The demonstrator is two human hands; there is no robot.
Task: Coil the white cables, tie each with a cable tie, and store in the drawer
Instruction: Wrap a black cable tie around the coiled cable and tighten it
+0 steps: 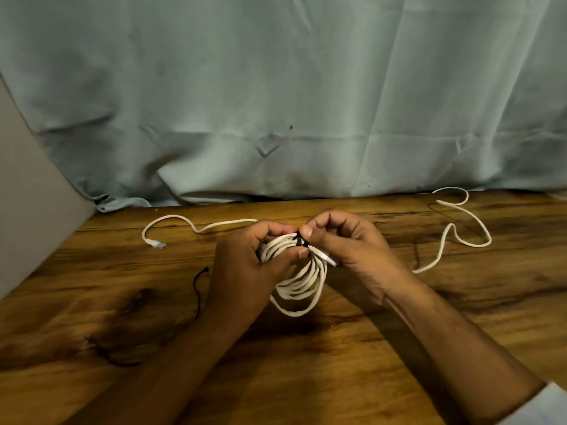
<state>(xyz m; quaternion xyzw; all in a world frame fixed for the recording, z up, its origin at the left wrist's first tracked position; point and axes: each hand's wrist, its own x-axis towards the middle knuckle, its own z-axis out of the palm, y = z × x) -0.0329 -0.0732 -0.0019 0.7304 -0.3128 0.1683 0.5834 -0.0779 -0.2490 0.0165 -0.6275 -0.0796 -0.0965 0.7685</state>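
Two hands meet over the middle of the tabletop, nearer its far edge, and they hold the coiled white cable between them. The left hand grips the coil's left side, fingers curled round the strands. The right hand pinches the black cable tie that rings the top of the bundle. The tie's tail and lock are hidden under the fingertips, so it may not be cinched.

If it is not locked, easing either grip would let the stiff loops spring apart. A sideways pull on the tie could slide it along the strands toward the plug end beside the right thumb, where it would bind fewer turns. The lowest loop hangs slacker than the rest and could slip free of the bundle.

A loose white cable trails along the far edge and passes behind the hands, so lifting the coil could snag and drag it. A spare black tie lies just beside the left wrist, and a sweeping forearm could push it away.
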